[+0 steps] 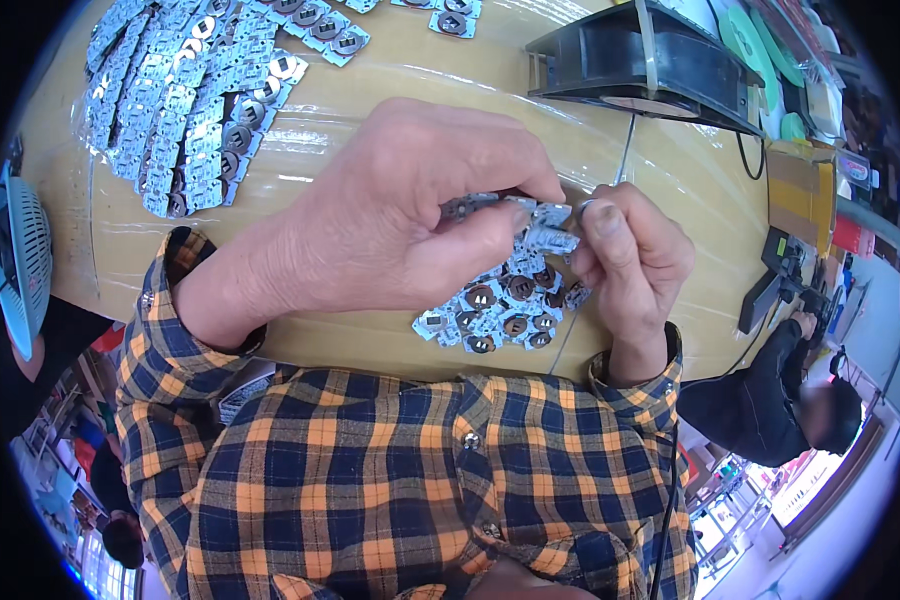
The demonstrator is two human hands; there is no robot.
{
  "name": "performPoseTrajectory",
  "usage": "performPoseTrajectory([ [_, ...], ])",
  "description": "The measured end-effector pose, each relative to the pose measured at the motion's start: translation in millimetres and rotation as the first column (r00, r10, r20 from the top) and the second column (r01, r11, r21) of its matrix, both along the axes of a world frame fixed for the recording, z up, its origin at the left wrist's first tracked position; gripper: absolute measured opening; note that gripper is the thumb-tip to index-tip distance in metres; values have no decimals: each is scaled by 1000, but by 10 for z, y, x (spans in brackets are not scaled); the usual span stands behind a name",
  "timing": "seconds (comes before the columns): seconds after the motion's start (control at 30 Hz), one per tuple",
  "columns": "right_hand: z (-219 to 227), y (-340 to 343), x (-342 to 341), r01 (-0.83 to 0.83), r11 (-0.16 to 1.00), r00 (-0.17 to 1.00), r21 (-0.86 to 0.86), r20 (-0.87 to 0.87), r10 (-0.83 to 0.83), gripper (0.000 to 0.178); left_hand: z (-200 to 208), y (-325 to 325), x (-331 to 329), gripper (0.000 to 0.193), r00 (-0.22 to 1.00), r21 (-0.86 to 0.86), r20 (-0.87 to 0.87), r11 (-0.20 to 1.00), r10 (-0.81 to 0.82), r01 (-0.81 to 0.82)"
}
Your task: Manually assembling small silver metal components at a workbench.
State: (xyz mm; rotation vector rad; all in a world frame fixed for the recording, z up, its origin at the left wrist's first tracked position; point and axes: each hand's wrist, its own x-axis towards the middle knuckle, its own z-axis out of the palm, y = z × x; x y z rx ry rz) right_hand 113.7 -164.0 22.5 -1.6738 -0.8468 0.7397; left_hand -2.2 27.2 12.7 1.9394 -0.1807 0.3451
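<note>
My left hand (400, 215) is closed around a small strip of circuit boards (550, 238), pinched between thumb and fingers; the palm side of the strip is hidden. Close to the strip's right end, the thumb and fingers of my right hand (625, 245) pinch a small shiny metal piece with a rounded edge (585, 206). Most of that piece is covered by the fingertips. Under both hands lies a loose pile of circuit boards (480, 318), many with dark round parts on top.
Rows of circuit board panels (185, 120) overlap at the far left of the table (390, 60). A black fan (640, 65) stands at the far right, beside green discs (750, 45) and a cardboard box (800, 195). A blue basket (25, 250) is at the left edge; another person (770, 410) sits at right.
</note>
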Motion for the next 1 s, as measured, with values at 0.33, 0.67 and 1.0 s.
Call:
performPoseTrajectory([
  [0.33,-79,-14,89,-217,976,916,12,349,200,29,7,-57,-36,10,986,-295,-163,955,-24,-26],
  [0.67,-36,30,12,-175,984,938,13,305,163,16,-69,-97,-14,14,978,-386,-207,921,-38,-46],
  [1.0,-38,0,-25,68,979,609,192,-785,112,29,36,-135,0,10,959,-761,-236,643,-154,-84],
])
